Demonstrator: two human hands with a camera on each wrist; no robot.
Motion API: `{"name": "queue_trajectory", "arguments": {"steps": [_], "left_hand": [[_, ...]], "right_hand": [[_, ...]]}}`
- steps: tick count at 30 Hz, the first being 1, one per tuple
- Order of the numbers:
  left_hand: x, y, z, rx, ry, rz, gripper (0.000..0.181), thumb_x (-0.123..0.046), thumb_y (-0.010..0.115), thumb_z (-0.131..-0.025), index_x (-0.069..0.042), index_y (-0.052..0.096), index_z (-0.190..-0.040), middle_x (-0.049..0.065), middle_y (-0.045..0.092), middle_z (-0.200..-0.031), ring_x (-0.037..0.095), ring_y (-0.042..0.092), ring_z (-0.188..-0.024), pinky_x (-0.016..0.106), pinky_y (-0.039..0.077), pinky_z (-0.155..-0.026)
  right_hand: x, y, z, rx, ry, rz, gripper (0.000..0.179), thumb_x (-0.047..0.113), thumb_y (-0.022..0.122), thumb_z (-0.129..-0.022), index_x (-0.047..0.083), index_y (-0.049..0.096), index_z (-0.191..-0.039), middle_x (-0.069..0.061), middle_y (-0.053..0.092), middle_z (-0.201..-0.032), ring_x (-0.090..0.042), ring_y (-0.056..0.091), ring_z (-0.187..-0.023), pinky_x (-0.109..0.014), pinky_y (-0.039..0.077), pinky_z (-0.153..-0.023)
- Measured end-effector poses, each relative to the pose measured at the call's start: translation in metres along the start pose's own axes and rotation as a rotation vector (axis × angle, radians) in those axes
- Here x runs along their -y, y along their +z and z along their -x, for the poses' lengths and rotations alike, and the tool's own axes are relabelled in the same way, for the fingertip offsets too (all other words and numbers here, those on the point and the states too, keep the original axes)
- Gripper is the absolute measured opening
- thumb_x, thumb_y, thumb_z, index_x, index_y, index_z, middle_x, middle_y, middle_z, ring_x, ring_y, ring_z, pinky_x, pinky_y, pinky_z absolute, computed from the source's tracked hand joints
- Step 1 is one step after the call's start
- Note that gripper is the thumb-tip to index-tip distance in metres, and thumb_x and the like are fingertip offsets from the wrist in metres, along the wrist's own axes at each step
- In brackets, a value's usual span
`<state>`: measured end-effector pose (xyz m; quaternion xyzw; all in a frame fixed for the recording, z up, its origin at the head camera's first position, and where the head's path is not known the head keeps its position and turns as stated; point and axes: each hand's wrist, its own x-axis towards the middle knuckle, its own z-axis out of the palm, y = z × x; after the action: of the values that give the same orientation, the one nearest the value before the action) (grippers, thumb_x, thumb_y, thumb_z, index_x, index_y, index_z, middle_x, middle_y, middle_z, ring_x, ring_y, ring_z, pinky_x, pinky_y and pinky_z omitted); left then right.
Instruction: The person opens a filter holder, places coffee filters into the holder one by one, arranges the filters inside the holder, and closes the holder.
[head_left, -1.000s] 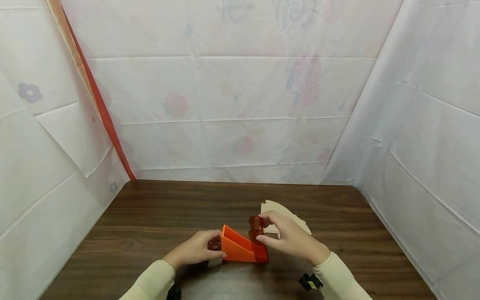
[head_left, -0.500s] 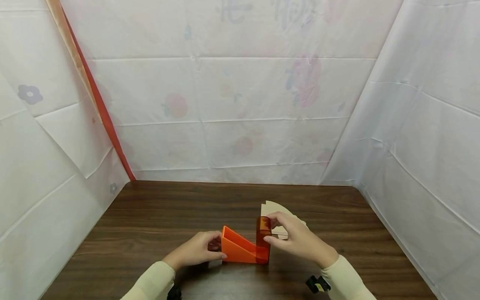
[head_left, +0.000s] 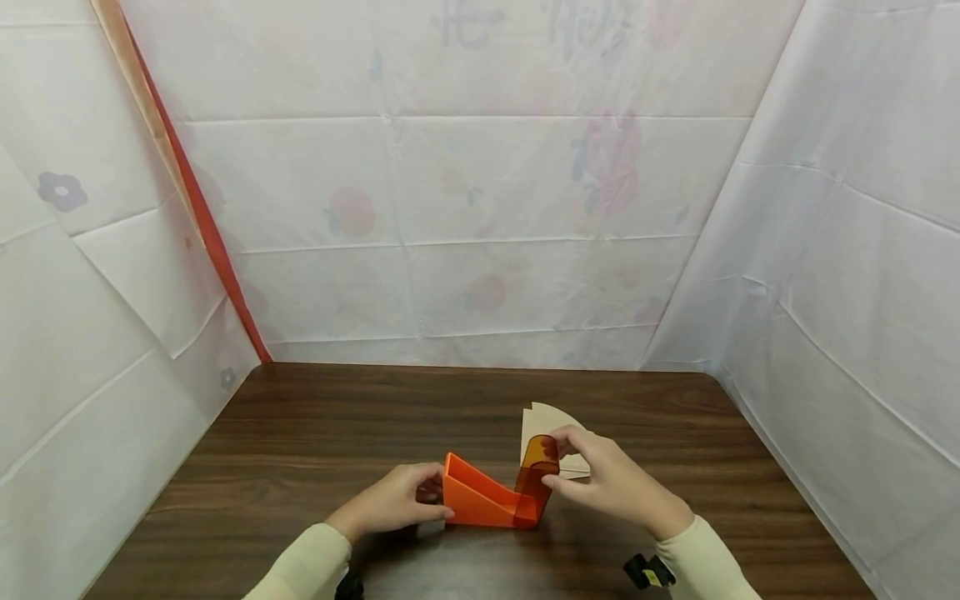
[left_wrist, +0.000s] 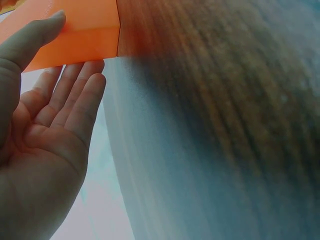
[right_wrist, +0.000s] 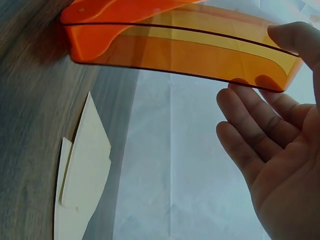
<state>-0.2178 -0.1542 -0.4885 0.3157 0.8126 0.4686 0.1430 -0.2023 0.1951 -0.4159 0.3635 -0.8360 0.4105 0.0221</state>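
An orange wedge-shaped box (head_left: pixel 474 502) sits on the table, with a see-through amber lid (head_left: pixel 534 483) hinged at its low right end. The lid stands raised, leaning to the right. My left hand (head_left: pixel 397 498) holds the box's tall left end; in the left wrist view its thumb lies on the orange wall (left_wrist: pixel 92 42) and the fingertips touch the adjoining side. With thumb and fingers, my right hand (head_left: pixel 611 482) pinches the lid's free end, seen closely as amber plastic (right_wrist: pixel 200 57) in the right wrist view. The box's inside is mostly hidden.
Behind the right hand lie several pale, fan-shaped papers that look like coffee filters (head_left: pixel 534 423), partly covered by the hand and lid. The dark wooden table (head_left: pixel 360 408) is bounded by white printed sheets (head_left: pixel 450 292) at the back and sides.
The amber lid has swung to the right, away from the box's tall end, with my right hand moving along. My left hand and the box have stayed in place.
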Motion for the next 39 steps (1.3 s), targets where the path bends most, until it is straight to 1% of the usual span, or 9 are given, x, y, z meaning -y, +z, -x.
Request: {"name": "queue_trajectory", "arguments": {"steps": [5, 10, 13, 17, 20, 27, 32, 39], "left_hand": [[0.0, 0.0, 0.0, -0.001, 0.005, -0.005, 0.03, -0.025, 0.078, -0.09, -0.017, 0.065, -0.117, -0.007, 0.068, -0.112, 0.011, 0.065, -0.102, 0.025, 0.054, -0.089], [0.0, 0.0, 0.001, -0.003, 0.005, -0.005, 0.03, -0.025, 0.078, -0.09, -0.017, 0.065, -0.116, -0.007, 0.068, -0.112, 0.011, 0.066, -0.102, 0.024, 0.053, -0.089], [-0.001, 0.001, 0.001, -0.003, 0.006, -0.006, 0.03, -0.025, 0.078, -0.09, -0.017, 0.065, -0.116, -0.006, 0.068, -0.112, 0.011, 0.066, -0.102, 0.024, 0.053, -0.089], [-0.001, 0.001, 0.001, -0.003, 0.004, -0.004, 0.03, -0.024, 0.078, -0.09, -0.016, 0.065, -0.117, -0.006, 0.068, -0.112, 0.011, 0.066, -0.102, 0.025, 0.054, -0.089], [-0.001, 0.001, 0.001, -0.004, 0.001, -0.003, 0.03, -0.024, 0.078, -0.09, -0.016, 0.065, -0.117, -0.006, 0.068, -0.112, 0.011, 0.066, -0.102, 0.025, 0.054, -0.089], [-0.001, 0.0, 0.001, 0.001, -0.006, 0.003, 0.031, -0.025, 0.078, -0.091, -0.017, 0.065, -0.117, -0.007, 0.067, -0.113, 0.012, 0.065, -0.103, 0.026, 0.054, -0.089], [0.0, 0.0, 0.002, -0.001, -0.005, 0.0, 0.031, -0.026, 0.078, -0.091, -0.017, 0.065, -0.117, -0.007, 0.067, -0.113, 0.012, 0.065, -0.104, 0.027, 0.054, -0.089], [0.0, -0.001, 0.001, -0.002, -0.006, -0.007, 0.031, -0.025, 0.077, -0.091, -0.017, 0.065, -0.118, -0.006, 0.067, -0.114, 0.013, 0.065, -0.104, 0.028, 0.054, -0.09]], "right_hand": [[-0.005, -0.003, 0.005, -0.018, -0.033, 0.053, 0.034, 0.028, 0.076, -0.093, 0.017, 0.057, -0.119, 0.009, 0.061, -0.105, -0.011, 0.062, -0.096, -0.026, 0.059, -0.071], [-0.008, -0.006, 0.01, -0.02, -0.018, 0.044, 0.033, 0.028, 0.075, -0.093, 0.018, 0.058, -0.12, 0.009, 0.062, -0.105, -0.011, 0.062, -0.095, -0.026, 0.058, -0.072], [-0.01, -0.008, 0.013, -0.029, -0.018, 0.055, 0.033, 0.028, 0.075, -0.093, 0.018, 0.058, -0.12, 0.01, 0.063, -0.105, -0.011, 0.062, -0.096, -0.027, 0.058, -0.075], [-0.012, -0.011, 0.017, -0.048, -0.05, 0.109, 0.033, 0.027, 0.075, -0.093, 0.018, 0.058, -0.12, 0.012, 0.064, -0.105, -0.009, 0.063, -0.095, -0.03, 0.056, -0.081], [-0.014, -0.013, 0.02, -0.052, -0.062, 0.126, 0.033, 0.026, 0.076, -0.092, 0.019, 0.058, -0.119, 0.013, 0.065, -0.104, -0.008, 0.064, -0.094, -0.031, 0.056, -0.083], [-0.019, -0.017, 0.028, -0.06, -0.041, 0.169, 0.035, 0.024, 0.078, -0.09, 0.021, 0.057, -0.117, 0.017, 0.063, -0.102, -0.006, 0.063, -0.093, -0.032, 0.056, -0.08], [-0.021, -0.019, 0.032, -0.057, -0.023, 0.162, 0.033, 0.024, 0.078, -0.091, 0.021, 0.057, -0.116, 0.016, 0.064, -0.104, -0.006, 0.064, -0.094, -0.032, 0.056, -0.081], [-0.024, -0.021, 0.036, -0.065, -0.022, 0.172, 0.033, 0.024, 0.078, -0.09, 0.021, 0.058, -0.116, 0.016, 0.064, -0.103, -0.006, 0.063, -0.092, -0.031, 0.056, -0.08]]}}
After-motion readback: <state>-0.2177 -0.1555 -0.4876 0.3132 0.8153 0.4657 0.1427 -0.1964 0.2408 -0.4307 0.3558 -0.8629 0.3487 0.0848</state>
